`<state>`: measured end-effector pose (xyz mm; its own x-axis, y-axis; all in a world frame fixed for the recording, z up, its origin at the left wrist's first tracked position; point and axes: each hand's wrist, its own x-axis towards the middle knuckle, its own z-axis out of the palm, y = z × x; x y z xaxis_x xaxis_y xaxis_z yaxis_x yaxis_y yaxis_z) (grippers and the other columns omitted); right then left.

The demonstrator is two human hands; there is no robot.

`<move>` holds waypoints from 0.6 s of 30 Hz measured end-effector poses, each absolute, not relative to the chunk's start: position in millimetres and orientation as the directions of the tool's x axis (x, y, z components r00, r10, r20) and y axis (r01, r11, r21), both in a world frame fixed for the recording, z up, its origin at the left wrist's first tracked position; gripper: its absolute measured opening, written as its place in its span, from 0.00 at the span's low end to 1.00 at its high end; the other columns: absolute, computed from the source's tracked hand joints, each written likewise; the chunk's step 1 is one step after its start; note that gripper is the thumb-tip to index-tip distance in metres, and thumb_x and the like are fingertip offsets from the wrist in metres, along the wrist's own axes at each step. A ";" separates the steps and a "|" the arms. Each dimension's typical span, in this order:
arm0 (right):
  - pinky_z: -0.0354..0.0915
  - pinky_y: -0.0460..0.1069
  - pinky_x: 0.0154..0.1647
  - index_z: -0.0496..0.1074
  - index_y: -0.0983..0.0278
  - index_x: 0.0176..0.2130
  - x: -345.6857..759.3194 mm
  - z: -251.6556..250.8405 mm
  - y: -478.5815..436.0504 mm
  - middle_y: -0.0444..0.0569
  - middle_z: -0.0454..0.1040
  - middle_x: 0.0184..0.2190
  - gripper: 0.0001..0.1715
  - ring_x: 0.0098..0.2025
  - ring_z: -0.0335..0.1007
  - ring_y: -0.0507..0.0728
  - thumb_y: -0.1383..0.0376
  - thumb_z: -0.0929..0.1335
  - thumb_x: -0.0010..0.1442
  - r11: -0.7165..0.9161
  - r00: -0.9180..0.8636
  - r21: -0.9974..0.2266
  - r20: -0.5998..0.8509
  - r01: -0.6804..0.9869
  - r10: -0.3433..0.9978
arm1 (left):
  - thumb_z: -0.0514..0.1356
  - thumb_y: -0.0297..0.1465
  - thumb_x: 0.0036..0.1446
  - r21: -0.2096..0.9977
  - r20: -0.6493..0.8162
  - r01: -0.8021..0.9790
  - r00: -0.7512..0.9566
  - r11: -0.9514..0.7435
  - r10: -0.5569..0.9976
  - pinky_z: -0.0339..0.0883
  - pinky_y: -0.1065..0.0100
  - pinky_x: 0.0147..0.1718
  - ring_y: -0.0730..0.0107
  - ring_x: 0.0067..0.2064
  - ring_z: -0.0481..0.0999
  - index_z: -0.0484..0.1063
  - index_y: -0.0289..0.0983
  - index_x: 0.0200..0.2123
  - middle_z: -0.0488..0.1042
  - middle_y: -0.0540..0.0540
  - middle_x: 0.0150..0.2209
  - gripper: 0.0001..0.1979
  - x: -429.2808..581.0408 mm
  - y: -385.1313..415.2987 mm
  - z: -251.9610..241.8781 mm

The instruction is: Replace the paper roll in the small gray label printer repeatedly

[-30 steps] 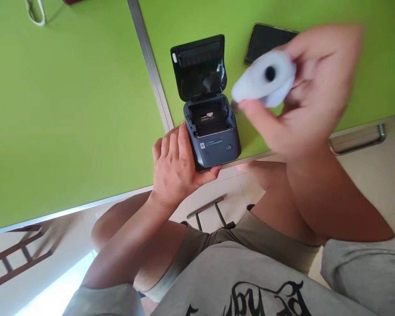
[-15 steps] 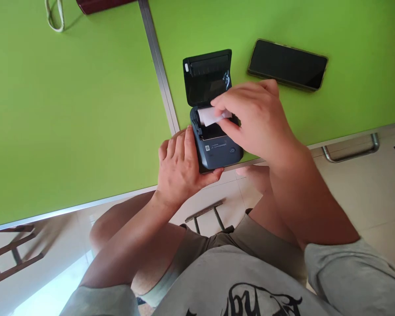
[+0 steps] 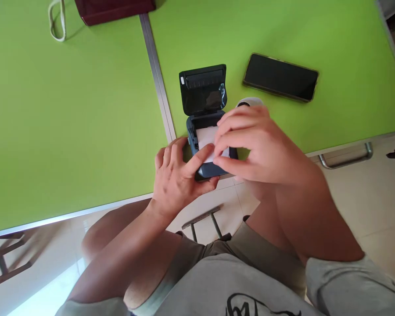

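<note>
A small dark blue label printer (image 3: 213,170) stands at the table's front edge, its black lid (image 3: 202,90) swung up. White label paper (image 3: 206,136) lies over its open compartment. My left hand (image 3: 174,171) grips the printer's left side, with the thumb along its front and the index finger pressing on the paper. Over the printer's right side, my right hand (image 3: 253,142) is curled, thumb and fingertips pinched together at the paper's edge. Behind its knuckles shows a rounded white thing (image 3: 250,101) with a dark inside, mostly hidden.
A phone (image 3: 281,77) lies on the green table (image 3: 85,118), beyond my right hand. At the back are a dark red box (image 3: 115,9) and a white cord loop (image 3: 62,22). A metal strip (image 3: 156,72) crosses the tabletop. A drawer handle (image 3: 347,161) sticks out below the front edge.
The white paper now lies flatter and nearer the printer's front. My left index finger has come onto it. My right hand has moved slightly nearer me, and the rounded white thing now shows behind it.
</note>
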<state>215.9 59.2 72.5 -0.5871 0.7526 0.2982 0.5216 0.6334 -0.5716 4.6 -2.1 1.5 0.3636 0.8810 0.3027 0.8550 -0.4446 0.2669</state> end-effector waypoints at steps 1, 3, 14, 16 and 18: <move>0.67 0.62 0.53 0.74 0.56 0.30 216.8 72.8 61.4 0.44 0.81 0.37 0.08 0.45 0.77 0.61 0.64 0.70 0.63 0.629 -0.551 -0.579 0.336 0.518 0.764 | 0.55 0.61 0.63 0.268 0.302 0.852 0.370 -0.450 0.879 0.64 0.46 0.55 0.42 0.58 0.73 0.71 0.47 0.65 0.69 0.28 0.61 0.36 4.0 -1.9 1.3; 0.70 0.57 0.44 0.74 0.55 0.35 217.2 72.2 66.3 0.44 0.80 0.40 0.05 0.40 0.76 0.57 0.66 0.69 0.63 0.596 -0.411 -0.599 0.432 0.535 0.803 | 0.55 0.62 0.63 0.271 0.295 0.847 0.379 -0.457 0.877 0.64 0.45 0.55 0.42 0.58 0.72 0.71 0.49 0.66 0.69 0.29 0.61 0.36 2.8 -1.7 0.8; 0.55 0.47 0.24 0.65 0.62 0.57 200.7 60.9 84.4 0.52 0.71 0.64 0.26 0.61 0.73 0.55 0.73 0.66 0.60 0.431 -0.127 -0.833 0.414 0.346 0.901 | 0.55 0.61 0.64 0.259 0.272 0.846 0.399 -0.466 0.876 0.62 0.45 0.58 0.43 0.60 0.70 0.73 0.55 0.63 0.67 0.32 0.62 0.31 1.3 -3.3 0.2; 0.52 0.50 0.25 0.69 0.63 0.51 201.6 58.3 85.1 0.50 0.75 0.52 0.17 0.39 0.75 0.51 0.69 0.68 0.61 0.435 -0.031 -0.883 0.436 0.175 0.899 | 0.56 0.61 0.64 0.276 0.256 0.845 0.395 -0.458 0.883 0.62 0.45 0.59 0.43 0.61 0.70 0.73 0.55 0.63 0.68 0.32 0.63 0.31 1.4 -3.4 0.2; 0.51 0.51 0.26 0.72 0.62 0.44 201.9 53.5 83.3 0.43 0.72 0.35 0.08 0.24 0.60 0.48 0.67 0.70 0.63 0.432 0.003 -0.901 0.433 0.034 0.902 | 0.57 0.61 0.64 0.282 0.246 0.844 0.395 -0.455 0.885 0.62 0.44 0.59 0.43 0.62 0.70 0.73 0.55 0.63 0.68 0.32 0.63 0.31 1.6 -3.6 0.4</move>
<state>201.9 83.3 53.5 0.0028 0.9016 0.4326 0.0341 0.4323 -0.9011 1.6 -3.6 0.4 0.3952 0.8850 0.2460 0.8444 -0.4554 0.2820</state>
